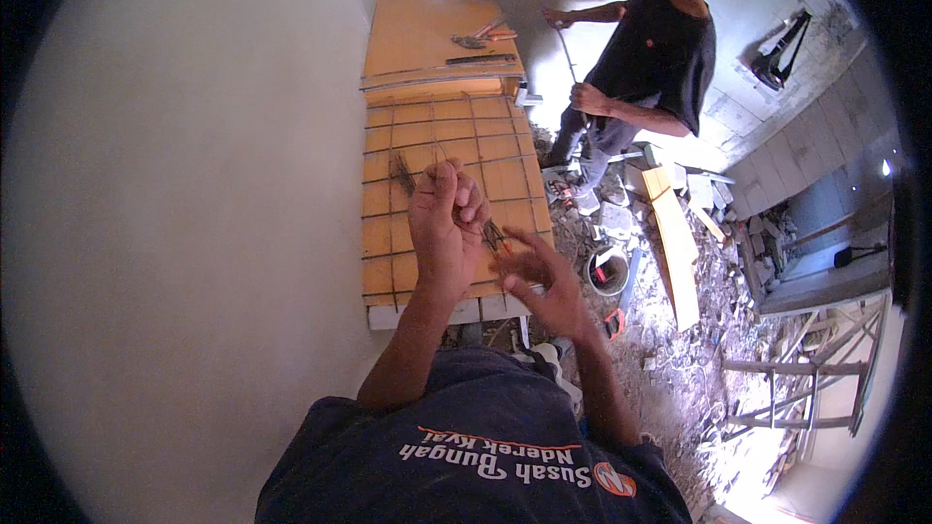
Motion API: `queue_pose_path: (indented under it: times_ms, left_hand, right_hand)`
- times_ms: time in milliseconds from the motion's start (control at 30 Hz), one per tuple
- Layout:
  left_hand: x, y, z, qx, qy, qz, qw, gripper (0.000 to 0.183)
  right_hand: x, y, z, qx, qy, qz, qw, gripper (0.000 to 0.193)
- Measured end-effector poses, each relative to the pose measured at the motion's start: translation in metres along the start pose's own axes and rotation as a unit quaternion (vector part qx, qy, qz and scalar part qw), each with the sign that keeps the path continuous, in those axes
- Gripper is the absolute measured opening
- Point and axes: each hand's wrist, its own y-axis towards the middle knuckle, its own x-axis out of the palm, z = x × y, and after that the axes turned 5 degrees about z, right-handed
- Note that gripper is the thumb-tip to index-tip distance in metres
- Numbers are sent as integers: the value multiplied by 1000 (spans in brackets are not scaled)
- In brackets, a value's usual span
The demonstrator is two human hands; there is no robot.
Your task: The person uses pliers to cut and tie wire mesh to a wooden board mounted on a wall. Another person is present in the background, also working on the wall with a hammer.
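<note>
My left hand (pixel 449 228) is closed around a bundle of thin dark wires (pixel 403 175), whose ends stick out on both sides of the fist. One fine strand rises above the fingers. Close to the bundle's lower end is my right hand (pixel 546 281), fingers apart and bent, with nothing visibly held. Both hands are over a grid of thin steel bars (pixel 437 144). The grid lies on an orange-yellow board (pixel 510 150).
Pliers-like tools with orange handles (pixel 483 36) and a dark bar (pixel 481 59) lie on the board's raised far part. To the right, a co-worker (pixel 641 49) holds a thin rod (pixel 567 56). A bucket (pixel 607 274), yellow plank (pixel 673 252) and rubble cover the floor. A plain wall (pixel 194 213) borders the left.
</note>
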Motion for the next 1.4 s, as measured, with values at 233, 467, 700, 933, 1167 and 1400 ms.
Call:
queue_pose_path:
  times_ms: [233, 467, 700, 933, 1167, 1400]
  left_hand:
    - [-20, -11, -12, -20, 16, 61, 998, 25]
    - [-32, -34, -44, 18, 214, 122, 969, 27]
    - [-32, -29, -43, 49, 252, 93, 962, 30]
    - [-34, -32, -45, 28, 220, 99, 970, 31]
    - [-30, -40, -45, -14, 210, 95, 973, 35]
    - [-22, -49, -43, -38, 221, 98, 970, 37]
  right_hand:
    - [27, -9, 29, 80, 7, 188, 979, 25]
    - [31, -15, 22, 127, 66, 202, 969, 18]
    - [31, -19, 23, 118, 113, 184, 969, 16]
    - [30, -23, 30, 90, 93, 210, 969, 15]
    - [34, -20, 26, 82, 128, 208, 966, 16]
    - [34, -19, 13, 95, 142, 193, 966, 15]
